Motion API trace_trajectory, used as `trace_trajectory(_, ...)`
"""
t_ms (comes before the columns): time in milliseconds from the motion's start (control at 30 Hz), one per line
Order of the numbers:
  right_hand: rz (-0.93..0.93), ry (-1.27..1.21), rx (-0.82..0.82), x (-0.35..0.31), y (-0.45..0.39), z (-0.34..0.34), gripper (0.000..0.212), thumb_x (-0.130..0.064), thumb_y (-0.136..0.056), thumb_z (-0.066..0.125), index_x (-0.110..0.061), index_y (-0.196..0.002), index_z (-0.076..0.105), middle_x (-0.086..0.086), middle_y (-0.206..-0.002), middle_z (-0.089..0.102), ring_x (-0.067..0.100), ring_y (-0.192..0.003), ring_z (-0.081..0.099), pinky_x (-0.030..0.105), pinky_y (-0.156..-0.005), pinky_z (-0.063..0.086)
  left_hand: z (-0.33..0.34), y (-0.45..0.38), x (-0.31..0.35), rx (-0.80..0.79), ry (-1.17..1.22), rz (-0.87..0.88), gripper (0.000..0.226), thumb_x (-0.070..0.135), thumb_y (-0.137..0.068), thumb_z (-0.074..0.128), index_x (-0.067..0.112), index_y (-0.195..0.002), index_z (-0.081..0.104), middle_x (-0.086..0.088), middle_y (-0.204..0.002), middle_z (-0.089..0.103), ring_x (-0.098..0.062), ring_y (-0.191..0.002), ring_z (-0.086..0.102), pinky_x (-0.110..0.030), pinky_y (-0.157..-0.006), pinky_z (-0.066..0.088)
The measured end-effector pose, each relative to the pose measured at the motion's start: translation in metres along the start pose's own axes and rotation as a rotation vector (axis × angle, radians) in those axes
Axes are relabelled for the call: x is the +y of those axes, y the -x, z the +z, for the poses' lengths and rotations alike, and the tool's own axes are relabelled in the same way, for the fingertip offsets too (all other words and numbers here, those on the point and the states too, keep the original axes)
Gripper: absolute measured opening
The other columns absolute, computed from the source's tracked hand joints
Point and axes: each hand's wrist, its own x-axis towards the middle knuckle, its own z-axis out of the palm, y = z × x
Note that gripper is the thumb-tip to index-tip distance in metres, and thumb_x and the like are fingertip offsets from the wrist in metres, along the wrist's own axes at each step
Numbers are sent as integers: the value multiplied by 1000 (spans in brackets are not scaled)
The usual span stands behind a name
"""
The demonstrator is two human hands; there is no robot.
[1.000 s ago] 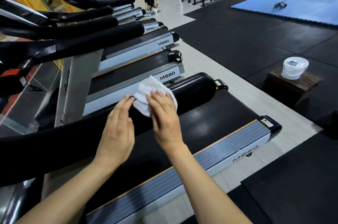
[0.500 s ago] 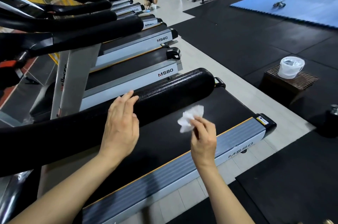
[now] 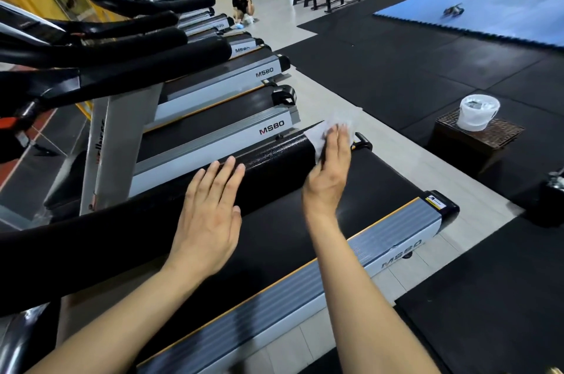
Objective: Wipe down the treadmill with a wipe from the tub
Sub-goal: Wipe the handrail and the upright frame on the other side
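Wiping was the step in hand in the head view, the only one given. The right hand (image 3: 331, 172) lay with straight fingers pressed flat on the white wipe (image 3: 317, 134), pinning it to the far end of the padded black handrail (image 3: 274, 166) of the nearest treadmill (image 3: 396, 239). The left hand (image 3: 210, 215) was spread flat with straight fingers against the same rail nearer the body, grasping nothing.

The wipe sat at about one o'clock from the middle of the frame, draped over the rail's rounded tip; its far edge was blurred, so I could not tell how far it wrapped round. The rail's long axis ran from eight o'clock, by the person, out to two o'clock, where its free end pointed toward the tiled aisle (image 3: 396, 154). The belt deck ran parallel beside it.

By my judgement the rail's end was being covered — the side rails and deck looked not yet reached. The next move would call for a steady drag along that axis, flat pressure kept so the wipe does not bunch.

The tub (image 3: 479, 112) stood well apart at three o'clock, upright on a dark woven box (image 3: 476, 141).
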Motion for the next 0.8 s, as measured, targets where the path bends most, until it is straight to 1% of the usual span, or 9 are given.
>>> trace_trajectory(100, -227, -47, -189, -27, 44, 7, 78, 35, -71, 48, 7, -144, 47, 23, -156, 39, 40, -150, 28, 58, -121, 24, 3, -2, 3, 12, -15, -18, 69, 20, -92, 44, 10, -159, 30, -8, -166, 26, -27, -155, 19, -50, -126, 16)
trace_trajectory(167, -364, -50, -305, -26, 63, -2, 74, 32, -74, 46, 6, -143, 48, 21, -156, 39, 36, -150, 29, 60, -119, 28, 4, -1, 2, 11, -24, -17, 69, 20, -92, 45, 10, -159, 29, -8, -167, 26, -26, -156, 19, -50, -126, 15)
trace_trajectory(233, -378, -39, -318, -13, 46, -11, 73, 27, -75, 46, 2, -144, 50, 18, -155, 41, 32, -149, 32, 55, -117, 34, 4, 0, 1, 5, -25, -11, 70, 20, -92, 44, 11, -159, 28, -7, -167, 25, -26, -156, 18, -49, -127, 15)
trace_trajectory(400, -225, 129, -219, 13, -39, -12, 70, 22, -73, 46, -6, -135, 62, 12, -138, 59, 32, -132, 50, 35, -114, 37, 1, 1, 1, -22, -32, -17, 70, 22, -93, 45, 12, -160, 25, -7, -168, 22, -25, -157, 15, -48, -127, 12)
trace_trajectory(500, 93, 40, -167, 22, -53, -14, 59, 10, -80, 40, -7, -131, 64, 11, -126, 63, 32, -119, 58, 27, -103, 39, 1, 0, 0, -29, -24, -15, 71, 22, -93, 47, 12, -160, 25, -7, -168, 23, -26, -156, 16, -48, -127, 12)
trace_trajectory(600, 292, -117, -50, 17, -23, -13, 62, 13, -86, 37, -8, -141, 57, 7, -145, 56, 23, -137, 50, 22, -116, 34, 0, 1, -2, -48, -29, 4, 71, 23, -94, 45, 13, -161, 23, -7, -168, 20, -26, -157, 14, -47, -127, 10)
trace_trajectory(700, 328, -184, 75, 3, 6, -1, 59, 18, -91, 38, -5, -144, 52, 10, -156, 43, 19, -147, 36, 6, -112, 25, -3, 2, -3, -67, -42, 15, 72, 23, -95, 43, 14, -162, 18, -5, -170, 15, -24, -157, 9, -45, -128, 7)
trace_trajectory(733, 338, -192, 104, -2, 13, 3, 59, 19, -91, 39, -4, -144, 52, 12, -156, 42, 19, -147, 35, 6, -111, 26, -4, 3, -4, -73, -49, 18, 72, 23, -96, 42, 15, -163, 17, -4, -170, 13, -23, -158, 7, -45, -128, 6)
trace_trajectory(800, 350, -196, 137, -11, 28, 13, 59, 20, -89, 40, -2, -142, 53, 15, -156, 41, 24, -147, 36, 15, -116, 30, -7, 4, -5, -80, -58, 26, 71, 21, -96, 41, 15, -163, 16, -4, -171, 12, -21, -158, 5, -44, -128, 7)
